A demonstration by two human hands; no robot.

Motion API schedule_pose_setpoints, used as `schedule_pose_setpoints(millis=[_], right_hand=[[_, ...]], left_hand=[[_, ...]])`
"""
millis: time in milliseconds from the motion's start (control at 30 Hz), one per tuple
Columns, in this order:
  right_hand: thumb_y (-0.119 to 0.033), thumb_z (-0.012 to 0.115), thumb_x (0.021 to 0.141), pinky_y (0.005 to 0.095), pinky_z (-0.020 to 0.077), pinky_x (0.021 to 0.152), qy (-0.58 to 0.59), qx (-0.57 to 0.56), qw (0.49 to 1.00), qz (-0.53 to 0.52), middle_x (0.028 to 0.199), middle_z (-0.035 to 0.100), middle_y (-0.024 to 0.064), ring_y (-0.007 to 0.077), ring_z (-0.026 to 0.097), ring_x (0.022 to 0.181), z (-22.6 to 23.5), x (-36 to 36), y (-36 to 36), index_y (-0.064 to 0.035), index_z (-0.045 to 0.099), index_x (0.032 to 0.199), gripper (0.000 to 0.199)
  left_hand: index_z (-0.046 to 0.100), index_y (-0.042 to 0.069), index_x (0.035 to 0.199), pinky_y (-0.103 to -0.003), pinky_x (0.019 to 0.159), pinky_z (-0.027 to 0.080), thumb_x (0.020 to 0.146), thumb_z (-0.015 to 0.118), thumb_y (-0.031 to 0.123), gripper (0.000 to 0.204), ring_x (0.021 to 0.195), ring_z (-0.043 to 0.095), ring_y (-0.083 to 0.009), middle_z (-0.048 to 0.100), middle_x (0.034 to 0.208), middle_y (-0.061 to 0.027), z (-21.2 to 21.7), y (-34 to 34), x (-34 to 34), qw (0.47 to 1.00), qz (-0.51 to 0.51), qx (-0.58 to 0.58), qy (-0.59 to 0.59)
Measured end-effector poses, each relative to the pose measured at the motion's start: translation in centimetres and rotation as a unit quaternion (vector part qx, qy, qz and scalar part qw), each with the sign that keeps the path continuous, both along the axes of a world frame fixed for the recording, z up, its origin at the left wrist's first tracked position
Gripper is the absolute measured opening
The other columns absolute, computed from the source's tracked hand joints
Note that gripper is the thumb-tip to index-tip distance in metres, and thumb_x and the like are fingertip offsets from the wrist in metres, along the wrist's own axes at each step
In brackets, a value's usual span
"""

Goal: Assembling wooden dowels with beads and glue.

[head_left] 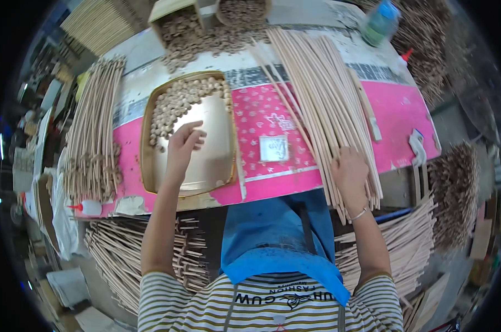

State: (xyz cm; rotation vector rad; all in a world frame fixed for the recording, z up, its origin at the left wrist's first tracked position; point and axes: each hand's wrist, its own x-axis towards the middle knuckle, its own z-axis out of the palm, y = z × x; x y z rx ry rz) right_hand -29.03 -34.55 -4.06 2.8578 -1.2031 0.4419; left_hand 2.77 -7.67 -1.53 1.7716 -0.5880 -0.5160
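My left hand (185, 145) hovers over a gold-rimmed tray (224, 166), its fingers half bent and apart, with nothing visible in them. Small round wooden beads (170, 108) fill the far and left part of that tray; its bare shiny bottom shows near my hand. On the right, a thick bundle of long, thin wooden sticks (317, 94) lies lengthwise over the table and past its front edge. My right hand (350, 170) is closed on the near part of these sticks; its fingertips are partly hidden.
Sticks with knobbed ends (95, 122) lie at left, beside a red-tipped glue bottle (89, 207). At the back are a wooden box (175, 22) and loose wooden pieces (217, 44). A green bottle (379, 25) and a white clamp-like tool (417, 145) are at right. More sticks (128, 254) lie below.
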Motion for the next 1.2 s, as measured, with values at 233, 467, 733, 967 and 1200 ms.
schedule_pose_setpoints(millis=[233, 467, 733, 967, 1200], right_hand=[[-0.017, 0.071, 0.087, 0.0384, 0.0464, 0.060, -0.172, 0.198, 0.965, 0.013, 0.070, 0.056, 0.0106, 0.0253, 0.057, 0.064, -2.2, -2.3, -2.4, -0.0023, 0.063, 0.094, 0.018], [-0.015, 0.061, 0.100, 0.0216, 0.0399, 0.060, -0.382, 0.361, 0.850, 0.041, 0.078, 0.052, -0.0049, 0.0049, 0.047, 0.068, 2.6, -0.6, -0.8, -0.0011, 0.062, 0.098, 0.014], [-0.014, 0.067, 0.096, 0.0283, 0.0489, 0.062, -0.286, 0.365, 0.859, 0.217, 0.085, 0.064, 0.0091, 0.0157, 0.066, 0.073, 7.0, 9.1, 2.7, 0.0030, 0.064, 0.099, 0.018], [-0.012, 0.063, 0.098, 0.0331, 0.0519, 0.065, -0.277, 0.337, 0.860, 0.265, 0.084, 0.063, 0.0123, 0.0211, 0.067, 0.072, 4.0, 14.0, 2.9, 0.0042, 0.062, 0.098, 0.017], [-0.015, 0.063, 0.097, 0.0405, 0.0494, 0.063, -0.261, 0.273, 0.871, 0.314, 0.082, 0.059, 0.0139, 0.0296, 0.062, 0.067, 3.6, 15.4, 2.4, 0.0022, 0.059, 0.094, 0.018]], left_hand=[[0.065, 0.012, 0.120, -0.038, 0.074, 0.054, 0.086, 0.071, 0.011, 0.034, 0.082, 0.068, -0.0240, 0.068, 0.097, -0.0089, -5.1, -3.9, 9.4, 0.940, 0.080, 0.130, -0.304], [0.066, 0.011, 0.101, -0.046, 0.078, 0.055, 0.081, 0.070, 0.015, 0.021, 0.092, 0.066, -0.0337, 0.062, 0.101, -0.0123, -7.4, -6.4, 12.7, 0.856, 0.089, 0.208, -0.464], [0.067, 0.008, 0.098, -0.045, 0.079, 0.053, 0.084, 0.070, 0.017, 0.017, 0.091, 0.067, -0.0313, 0.063, 0.099, -0.0115, -6.8, -5.1, 13.1, 0.868, 0.053, 0.208, -0.448], [0.066, 0.002, 0.104, -0.028, 0.066, 0.049, 0.097, 0.065, 0.015, 0.015, 0.070, 0.061, -0.0113, 0.067, 0.082, -0.0055, 0.1, -3.9, -3.0, 0.995, -0.036, -0.012, -0.092], [0.067, 0.001, 0.113, -0.027, 0.078, 0.051, 0.097, 0.062, 0.009, 0.018, 0.091, 0.064, -0.0148, 0.063, 0.100, -0.0087, -1.8, -3.0, -15.2, 0.989, -0.094, -0.094, 0.070]])
